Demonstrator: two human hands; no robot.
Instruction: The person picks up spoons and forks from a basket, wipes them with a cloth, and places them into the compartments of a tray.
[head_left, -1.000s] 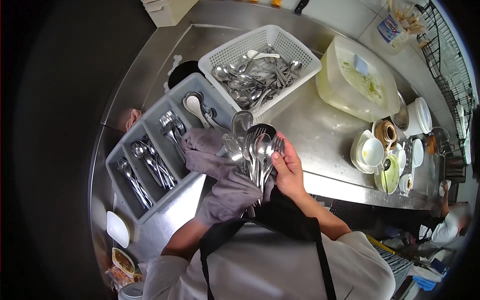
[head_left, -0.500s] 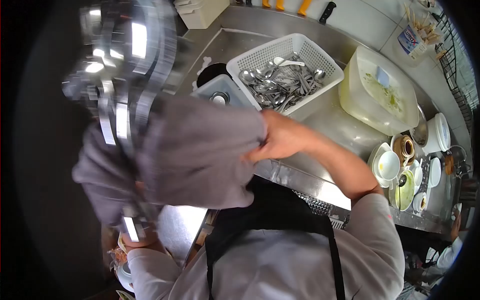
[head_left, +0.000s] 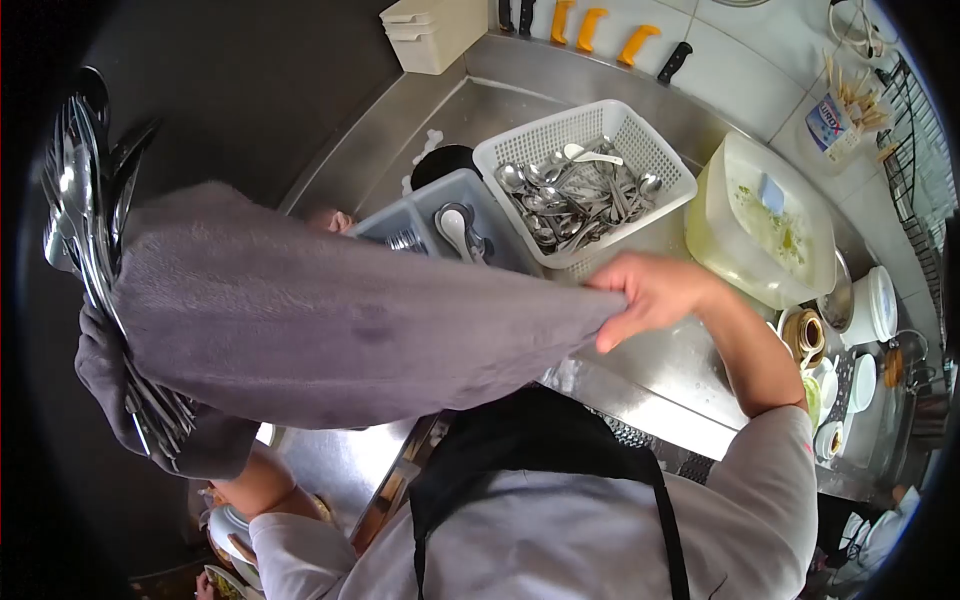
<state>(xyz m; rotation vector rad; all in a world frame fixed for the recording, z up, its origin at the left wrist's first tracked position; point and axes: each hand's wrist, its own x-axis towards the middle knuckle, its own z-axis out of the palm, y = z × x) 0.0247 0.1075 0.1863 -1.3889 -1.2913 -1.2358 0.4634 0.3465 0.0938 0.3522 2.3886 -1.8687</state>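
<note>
Cloth (head_left: 360, 320) has stretched out wide, edge pinched in our nearly closed right hand (head_left: 655, 290), leaving the cutlery (head_left: 80, 200) well apart, by our left hand, whose covered fingers we cannot judge.

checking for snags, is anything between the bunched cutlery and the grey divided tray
Yes: the grey cloth, around the bunched cutlery and stretched to the right hand, hides part of the tray. A pinkish thing, too unclear to name, shows beside the tray.

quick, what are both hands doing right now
Left hand: hidden under the cloth, seems to grip the cutlery through it.
Right hand: closed, pinching the cloth's other end.
</note>
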